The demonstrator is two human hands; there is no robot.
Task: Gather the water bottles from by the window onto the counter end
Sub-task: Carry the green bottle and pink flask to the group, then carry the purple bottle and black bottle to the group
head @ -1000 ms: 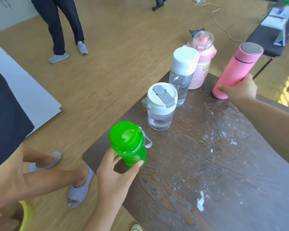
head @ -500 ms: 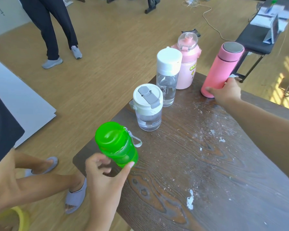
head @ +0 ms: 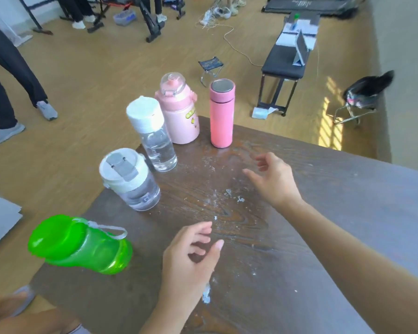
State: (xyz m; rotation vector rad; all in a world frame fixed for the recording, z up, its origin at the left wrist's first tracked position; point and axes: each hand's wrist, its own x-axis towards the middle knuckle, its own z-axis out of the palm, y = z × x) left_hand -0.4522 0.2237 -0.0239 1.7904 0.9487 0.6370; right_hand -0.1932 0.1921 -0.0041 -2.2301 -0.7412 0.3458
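Observation:
Several bottles stand along the left edge of the dark wooden counter (head: 287, 249). Nearest me is a green bottle (head: 82, 247), leaning left over the corner. Behind it come a short clear bottle with a white and grey lid (head: 130, 182), a tall clear bottle with a white cap (head: 155, 138), a pale pink bottle with a clear dome lid (head: 179, 112) and a pink flask with a steel top (head: 221, 114). My left hand (head: 191, 259) hovers open to the right of the green bottle, apart from it. My right hand (head: 273, 179) is open over the counter, below and right of the pink flask.
A black bench (head: 282, 66) with papers and a tablet stands beyond the counter's far end. A small folding stool (head: 210, 67) and a white cable (head: 229, 37) lie on the wooden floor. A person in dark trousers (head: 7, 75) stands at the left. A grey board (head: 0, 220) lies left.
Both hands have let go: the left came off the green bottle, which now leans left, and the right drew back from the pink flask, which now stands upright. The view tilted up.

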